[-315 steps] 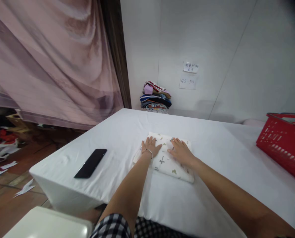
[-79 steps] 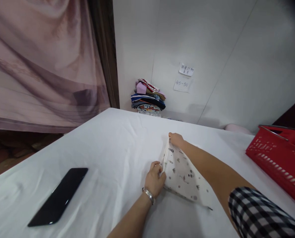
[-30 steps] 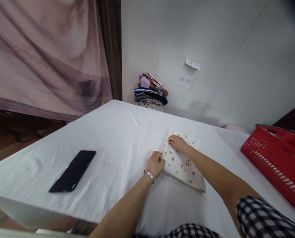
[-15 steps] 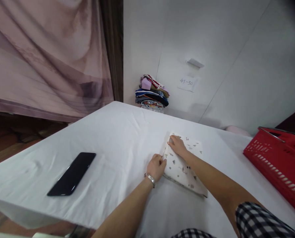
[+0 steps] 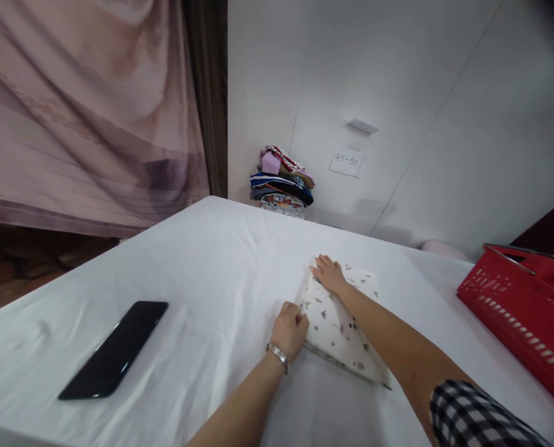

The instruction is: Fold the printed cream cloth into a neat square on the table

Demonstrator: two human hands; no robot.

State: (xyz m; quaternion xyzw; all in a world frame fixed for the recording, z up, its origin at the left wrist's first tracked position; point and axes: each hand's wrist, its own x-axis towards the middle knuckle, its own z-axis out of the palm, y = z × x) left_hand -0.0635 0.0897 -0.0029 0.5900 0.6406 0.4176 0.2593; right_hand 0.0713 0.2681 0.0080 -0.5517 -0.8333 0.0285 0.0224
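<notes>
- Folded cloth [image 5: 335, 332]: lies on the white-covered table [image 5: 202, 267], in front of the person, between the phone side and the basket side. Its small printed motifs face up.
- Right hand [image 5: 329, 274]: rests palm down on the cloth's far-left corner. Fingers are released and spread slightly. Probable function: to press the layers flat and hold the corner against slippage.
- Left hand [image 5: 290, 332]: sits at the cloth's left edge, nearer the person. Fingers are curled against the edge; whether they pinch the layers cannot be told. Probable function: to align the edge and brace it against the right hand's pressure.
- Black phone [image 5: 116, 351]: lies flat to the left, well apart from the cloth, presumably to leave the hands room. Its screen is dark; no brand is readable.
- Red basket [image 5: 518, 304]: stands at the right side of the table, apart from the right arm. No label is legible.
- Fabric stack [image 5: 281, 183]: stands beyond the table's far edge, by the wall. Its flat, layered form likely aids stability.
- Lower paper [image 5: 346, 161]: fixed to the wall; handwritten marking reads "45-50".
- Upper paper [image 5: 361, 126]: curls away from the wall; any writing is unreadable.
</notes>
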